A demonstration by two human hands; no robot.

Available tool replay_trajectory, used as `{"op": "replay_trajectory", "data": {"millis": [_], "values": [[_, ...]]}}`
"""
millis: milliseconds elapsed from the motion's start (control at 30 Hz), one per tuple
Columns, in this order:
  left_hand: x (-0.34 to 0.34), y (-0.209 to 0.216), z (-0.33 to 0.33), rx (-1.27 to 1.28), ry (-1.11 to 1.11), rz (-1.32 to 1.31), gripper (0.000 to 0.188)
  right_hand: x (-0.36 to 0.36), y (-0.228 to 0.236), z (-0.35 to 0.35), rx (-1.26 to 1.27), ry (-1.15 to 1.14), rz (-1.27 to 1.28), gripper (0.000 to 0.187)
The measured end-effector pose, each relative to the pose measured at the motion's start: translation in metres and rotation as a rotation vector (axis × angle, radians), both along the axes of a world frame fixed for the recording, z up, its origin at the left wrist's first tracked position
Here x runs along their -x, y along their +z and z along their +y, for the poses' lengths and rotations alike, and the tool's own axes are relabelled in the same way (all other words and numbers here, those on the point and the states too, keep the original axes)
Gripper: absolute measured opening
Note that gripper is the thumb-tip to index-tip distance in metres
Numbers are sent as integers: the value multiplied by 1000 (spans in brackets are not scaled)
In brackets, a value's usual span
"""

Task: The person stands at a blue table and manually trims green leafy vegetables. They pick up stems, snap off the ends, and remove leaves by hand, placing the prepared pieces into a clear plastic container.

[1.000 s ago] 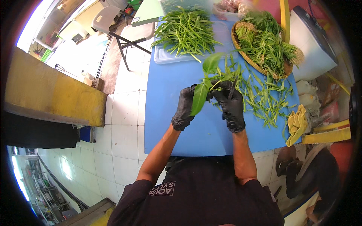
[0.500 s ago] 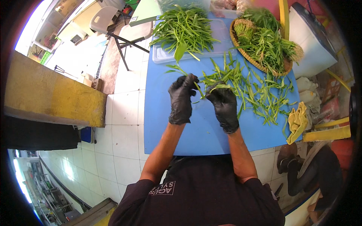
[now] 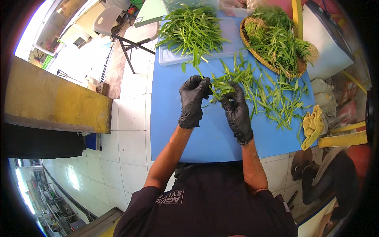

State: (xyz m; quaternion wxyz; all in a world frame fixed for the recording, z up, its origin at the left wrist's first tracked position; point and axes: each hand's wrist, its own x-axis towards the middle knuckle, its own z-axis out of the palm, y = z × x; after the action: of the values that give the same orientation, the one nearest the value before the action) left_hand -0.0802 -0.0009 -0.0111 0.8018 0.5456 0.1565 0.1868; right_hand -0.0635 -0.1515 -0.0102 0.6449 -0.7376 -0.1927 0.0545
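My left hand (image 3: 194,93), in a black glove, is closed round a green water spinach stem (image 3: 215,94). Leaves rise from the stem's far end, and its cut end slants toward my right hand (image 3: 238,112). That hand, gloved too, has thumb and fingers apart beside the stem's end; I see nothing gripped in it. Loose water spinach leaves (image 3: 272,100) lie scattered beyond and to the right of it. A heap of water spinach stems (image 3: 193,31) rests on a clear plastic lid (image 3: 231,37) at the far left of the blue table (image 3: 197,146).
A round woven basket (image 3: 258,59) of rooted green bunches stands at the far right. Near the right table edge lies a yellow cloth (image 3: 312,127). A white cooler box (image 3: 327,37) stands beyond the basket, and a folding chair (image 3: 108,21) is off to the left.
My right hand's fingers have parted, and the leaf they held is no longer between them. Still holding the stem, my left hand has shifted slightly right.
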Motion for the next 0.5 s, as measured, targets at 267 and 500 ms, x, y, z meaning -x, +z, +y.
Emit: {"op": "replay_trajectory", "data": {"millis": [267,500], "values": [[11,-4,-10,54,-82,49,15,1,0,5,-169,125,202,7],[-1,16,23,-35,-39,16,14,-8,-2,-20,95,40,10,28]]}}
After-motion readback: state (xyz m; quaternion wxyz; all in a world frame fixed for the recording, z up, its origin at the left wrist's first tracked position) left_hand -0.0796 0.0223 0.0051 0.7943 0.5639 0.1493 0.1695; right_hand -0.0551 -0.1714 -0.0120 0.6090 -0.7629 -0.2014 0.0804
